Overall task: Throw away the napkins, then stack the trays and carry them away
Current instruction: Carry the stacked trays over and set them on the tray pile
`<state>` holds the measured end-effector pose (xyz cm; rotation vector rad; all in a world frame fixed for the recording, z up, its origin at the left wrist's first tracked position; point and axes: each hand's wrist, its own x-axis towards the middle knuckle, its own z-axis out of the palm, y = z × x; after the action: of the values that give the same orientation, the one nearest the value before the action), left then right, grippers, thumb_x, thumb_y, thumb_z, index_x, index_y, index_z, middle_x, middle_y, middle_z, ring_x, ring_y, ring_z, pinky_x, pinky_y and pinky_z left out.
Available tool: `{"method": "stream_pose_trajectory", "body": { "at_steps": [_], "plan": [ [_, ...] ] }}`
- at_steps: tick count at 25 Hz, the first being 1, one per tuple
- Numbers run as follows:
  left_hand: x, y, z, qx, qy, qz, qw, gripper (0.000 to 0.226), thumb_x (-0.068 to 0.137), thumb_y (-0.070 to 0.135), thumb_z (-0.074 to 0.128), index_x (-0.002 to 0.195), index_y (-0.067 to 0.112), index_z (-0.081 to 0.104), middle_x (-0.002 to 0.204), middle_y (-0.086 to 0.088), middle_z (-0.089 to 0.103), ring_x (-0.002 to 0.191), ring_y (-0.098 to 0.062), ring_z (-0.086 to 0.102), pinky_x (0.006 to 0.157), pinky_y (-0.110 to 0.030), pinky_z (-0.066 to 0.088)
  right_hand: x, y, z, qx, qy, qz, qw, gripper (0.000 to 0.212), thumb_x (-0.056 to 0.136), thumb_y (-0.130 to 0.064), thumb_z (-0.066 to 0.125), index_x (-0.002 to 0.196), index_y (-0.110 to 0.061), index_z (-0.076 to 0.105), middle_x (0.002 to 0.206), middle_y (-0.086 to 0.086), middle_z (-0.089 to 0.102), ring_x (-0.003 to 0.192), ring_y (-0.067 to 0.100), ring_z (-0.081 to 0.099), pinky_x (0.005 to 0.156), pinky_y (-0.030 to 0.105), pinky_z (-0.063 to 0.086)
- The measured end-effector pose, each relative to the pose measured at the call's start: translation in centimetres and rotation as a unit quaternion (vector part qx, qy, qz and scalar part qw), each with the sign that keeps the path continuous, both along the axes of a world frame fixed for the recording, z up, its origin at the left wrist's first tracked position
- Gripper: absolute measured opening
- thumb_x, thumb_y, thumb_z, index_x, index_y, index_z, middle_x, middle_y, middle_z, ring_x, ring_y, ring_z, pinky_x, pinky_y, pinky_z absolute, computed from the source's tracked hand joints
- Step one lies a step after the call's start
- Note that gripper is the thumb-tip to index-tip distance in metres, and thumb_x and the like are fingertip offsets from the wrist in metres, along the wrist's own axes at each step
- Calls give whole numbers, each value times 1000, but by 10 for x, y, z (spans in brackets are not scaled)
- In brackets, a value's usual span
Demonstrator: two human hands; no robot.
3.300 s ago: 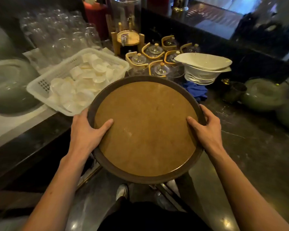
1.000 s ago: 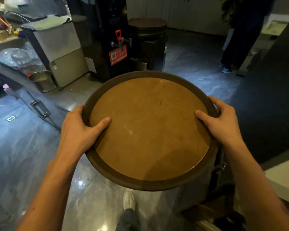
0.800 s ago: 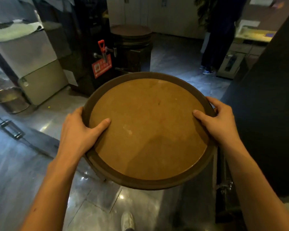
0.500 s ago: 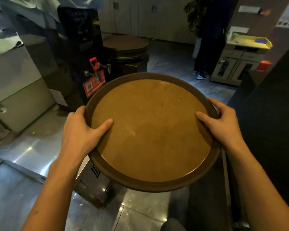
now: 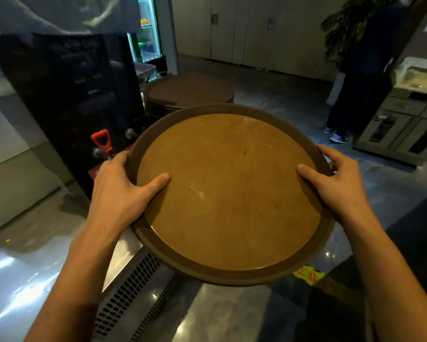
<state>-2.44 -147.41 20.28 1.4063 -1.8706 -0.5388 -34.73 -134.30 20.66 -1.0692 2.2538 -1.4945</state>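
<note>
Head: tray; tray stack beyond.

The round plastic tray has a tan-brown matte centre with a few pale scuff marks and a darker brown rim. The stack of round trays behind it is dull dark brown. The tall glossy cabinet is black, and its tap lever is red. The polished stone floor is grey. A floor marking, partly hidden, appears yellow with red strokes.
</note>
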Motion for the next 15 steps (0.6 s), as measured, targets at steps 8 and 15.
{"method": "stream_pose_trajectory", "body": {
  "at_steps": [8,15],
  "plan": [
    [-93,-105,14,11,23,69,997,94,59,74,69,135,23,46,127,-7,55,113,-26,55,92,-49,49,-106,-151,30,4,39,75,996,64,85,-31,70,143,-24,42,146,2,45,131,25,42,90,33,35],
    [-141,-212,0,38,59,113,991,85,68,59,75,138,21,43,130,-8,52,113,-27,54,81,-38,46,-159,-284,30,38,49,116,991,65,83,-36,71,142,-27,44,143,1,47,128,25,45,89,37,39]
  ]
}}
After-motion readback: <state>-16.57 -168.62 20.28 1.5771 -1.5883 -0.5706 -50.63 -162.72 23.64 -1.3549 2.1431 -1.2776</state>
